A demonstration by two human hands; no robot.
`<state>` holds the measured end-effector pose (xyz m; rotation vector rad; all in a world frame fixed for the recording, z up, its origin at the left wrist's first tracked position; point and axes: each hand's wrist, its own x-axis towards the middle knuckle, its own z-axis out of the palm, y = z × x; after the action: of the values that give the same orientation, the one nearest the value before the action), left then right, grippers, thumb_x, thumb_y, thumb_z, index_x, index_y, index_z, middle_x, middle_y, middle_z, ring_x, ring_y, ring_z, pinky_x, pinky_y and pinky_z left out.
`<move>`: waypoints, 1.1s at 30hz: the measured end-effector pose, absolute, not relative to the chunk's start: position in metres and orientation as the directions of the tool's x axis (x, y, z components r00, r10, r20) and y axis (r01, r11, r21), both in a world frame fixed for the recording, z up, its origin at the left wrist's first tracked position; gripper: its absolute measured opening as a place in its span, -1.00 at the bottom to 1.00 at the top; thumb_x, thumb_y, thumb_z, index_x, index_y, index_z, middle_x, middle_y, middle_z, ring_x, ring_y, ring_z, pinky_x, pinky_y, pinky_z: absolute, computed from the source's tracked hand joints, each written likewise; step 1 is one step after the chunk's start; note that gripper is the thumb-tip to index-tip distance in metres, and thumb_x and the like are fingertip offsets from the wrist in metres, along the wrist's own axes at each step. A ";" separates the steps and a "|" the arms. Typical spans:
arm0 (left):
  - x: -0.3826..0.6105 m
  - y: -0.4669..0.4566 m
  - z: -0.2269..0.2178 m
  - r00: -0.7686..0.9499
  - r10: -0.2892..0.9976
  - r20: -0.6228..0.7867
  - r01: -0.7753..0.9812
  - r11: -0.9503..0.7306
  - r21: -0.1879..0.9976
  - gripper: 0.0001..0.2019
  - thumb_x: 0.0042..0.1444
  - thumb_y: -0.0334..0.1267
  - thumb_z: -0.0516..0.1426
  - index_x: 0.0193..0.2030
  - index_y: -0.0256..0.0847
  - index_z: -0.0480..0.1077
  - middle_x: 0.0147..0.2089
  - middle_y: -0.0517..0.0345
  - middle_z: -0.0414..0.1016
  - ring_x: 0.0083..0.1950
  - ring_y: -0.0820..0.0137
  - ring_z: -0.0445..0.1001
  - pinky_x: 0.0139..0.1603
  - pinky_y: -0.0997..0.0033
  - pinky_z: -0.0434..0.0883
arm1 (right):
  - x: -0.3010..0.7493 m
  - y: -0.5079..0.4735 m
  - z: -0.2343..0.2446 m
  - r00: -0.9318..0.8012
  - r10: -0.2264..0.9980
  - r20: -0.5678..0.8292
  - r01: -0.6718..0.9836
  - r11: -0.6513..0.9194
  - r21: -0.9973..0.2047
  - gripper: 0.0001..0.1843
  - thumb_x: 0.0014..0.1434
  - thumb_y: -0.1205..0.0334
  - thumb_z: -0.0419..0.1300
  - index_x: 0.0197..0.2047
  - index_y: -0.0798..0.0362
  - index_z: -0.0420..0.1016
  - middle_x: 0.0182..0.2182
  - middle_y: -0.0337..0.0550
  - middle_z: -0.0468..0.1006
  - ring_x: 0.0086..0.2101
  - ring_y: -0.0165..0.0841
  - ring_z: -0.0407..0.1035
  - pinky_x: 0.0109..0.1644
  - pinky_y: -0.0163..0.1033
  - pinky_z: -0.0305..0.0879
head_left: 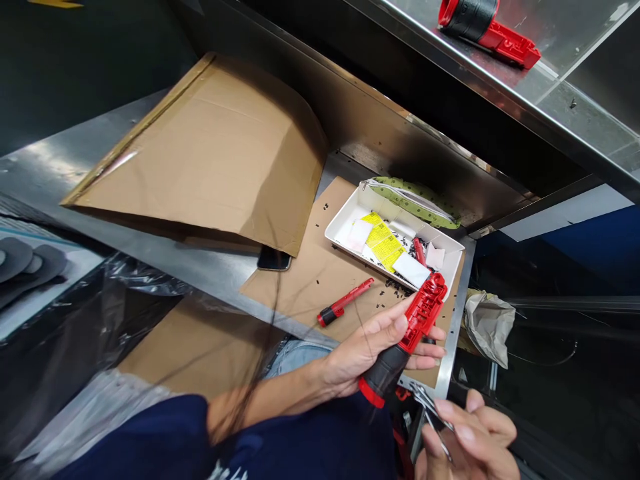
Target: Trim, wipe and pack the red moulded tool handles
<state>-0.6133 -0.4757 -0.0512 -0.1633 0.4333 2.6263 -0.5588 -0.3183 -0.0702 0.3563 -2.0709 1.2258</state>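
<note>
The left grip [373,353] is closed around a red-and-black plastic tool body [423,313], its fingers wrapped across the ribbed red housing. The black rubber-sleeved end sticks out below the hand, towards the person, while the red end points up at the near corner of a white tray [345,220]. The right grip [467,440] sits low at the right of the view, its fingers pressed together, pinching a small steel hand tool [431,417] whose exact type is hard to tell. That steel tool lies just beside the lower end of the tool body, though it is unclear whether they touch.

The tray rests on a brown cardboard sheet [310,280] on the steel worktop [60,180]. It holds yellow labels [383,243], white paper pieces [410,270], and small black parts [400,250]; more of these parts are scattered over the cardboard. A slim red-and-black driver [345,303] lies on the cardboard, left of the left grip. A green zip pouch [415,200] lies behind the tray, and a phone [274,260] sits partly under a larger bent cardboard sheet [200,153]. Higher up, on a steel shelf [575,87], stands a similar red-and-black tool body [487,30].
</note>
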 end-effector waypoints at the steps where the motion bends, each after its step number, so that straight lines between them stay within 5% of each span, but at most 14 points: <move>1: -0.614 -0.475 -0.053 -0.885 0.432 -0.176 -0.465 -0.841 0.275 -0.32 0.12 -0.03 0.34 0.35 -0.15 0.32 0.00 -0.07 0.59 -0.04 0.26 0.61 0.05 0.31 0.48 | -0.559 -0.319 -0.069 -0.754 0.097 0.649 -0.524 0.507 -0.685 -0.77 0.15 0.15 0.39 -0.26 -0.12 0.38 -0.48 -0.25 0.57 -0.34 -0.24 0.16 0.08 0.03 0.18; 6: -0.613 -0.473 -0.060 -0.891 0.429 -0.150 -0.454 -0.827 0.330 -0.29 0.18 0.00 0.28 0.41 -0.15 0.22 0.07 -0.13 0.56 0.03 0.18 0.59 0.12 0.22 0.45 | -0.560 -0.328 -0.060 -0.803 -0.016 0.596 -0.525 0.491 -0.695 -0.78 0.17 0.19 0.38 -0.23 -0.11 0.39 -0.43 -0.27 0.63 -0.32 -0.26 0.16 0.14 -0.03 0.13; 14: -0.613 -0.473 -0.057 -0.884 0.432 -0.179 -0.467 -0.796 0.386 -0.23 0.11 0.07 0.31 0.41 -0.09 0.22 0.09 -0.09 0.56 0.03 0.21 0.58 0.11 0.27 0.46 | -0.558 -0.335 -0.061 -0.810 0.062 0.583 -0.479 0.504 -0.719 -0.81 0.17 0.18 0.37 -0.25 -0.12 0.41 -0.43 -0.26 0.64 -0.31 -0.25 0.23 0.21 0.09 0.12; 18: -0.612 -0.472 -0.058 -0.883 0.437 -0.171 -0.469 -0.802 0.370 -0.22 0.12 0.04 0.31 0.43 -0.11 0.19 0.09 -0.11 0.57 0.03 0.21 0.59 0.12 0.26 0.46 | -0.557 -0.326 -0.065 -0.795 -0.039 0.605 -0.535 0.516 -0.669 -0.79 0.13 0.22 0.41 -0.26 -0.11 0.43 -0.42 -0.28 0.65 -0.34 -0.27 0.25 0.18 0.05 0.17; 24: -0.613 -0.472 -0.060 -0.888 0.442 -0.131 -0.460 -0.835 0.301 -0.32 0.15 -0.03 0.31 0.38 -0.12 0.28 0.04 -0.11 0.59 -0.02 0.27 0.62 0.03 0.35 0.50 | -0.560 -0.317 -0.068 -0.699 0.111 0.707 -0.588 0.472 -0.656 -0.80 0.15 0.23 0.39 -0.25 -0.08 0.41 -0.48 -0.28 0.58 -0.33 -0.28 0.24 0.13 -0.03 0.19; 29: -0.616 -0.473 -0.060 -0.882 0.449 -0.140 -0.470 -0.833 0.292 -0.34 0.11 -0.01 0.33 0.33 -0.10 0.34 0.07 -0.11 0.58 0.00 0.26 0.61 0.01 0.36 0.50 | -0.559 -0.314 -0.067 -0.790 -0.034 0.612 -0.546 0.493 -0.677 -0.74 0.10 0.19 0.43 -0.21 -0.10 0.43 -0.41 -0.22 0.63 -0.30 -0.25 0.21 0.16 0.05 0.19; 33: -0.614 -0.472 -0.062 -0.884 0.443 -0.148 -0.467 -0.832 0.301 -0.30 0.12 0.02 0.32 0.37 -0.08 0.29 0.08 -0.11 0.58 0.02 0.23 0.60 0.02 0.33 0.49 | -0.559 -0.321 -0.065 -0.794 -0.017 0.607 -0.535 0.494 -0.686 -0.76 0.11 0.19 0.42 -0.23 -0.09 0.44 -0.40 -0.21 0.64 -0.31 -0.27 0.21 0.16 0.08 0.20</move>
<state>-0.6143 -0.4717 -0.0618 -0.0991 0.4557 2.6201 -0.5590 -0.3207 -0.0654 0.4522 -2.2065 1.2751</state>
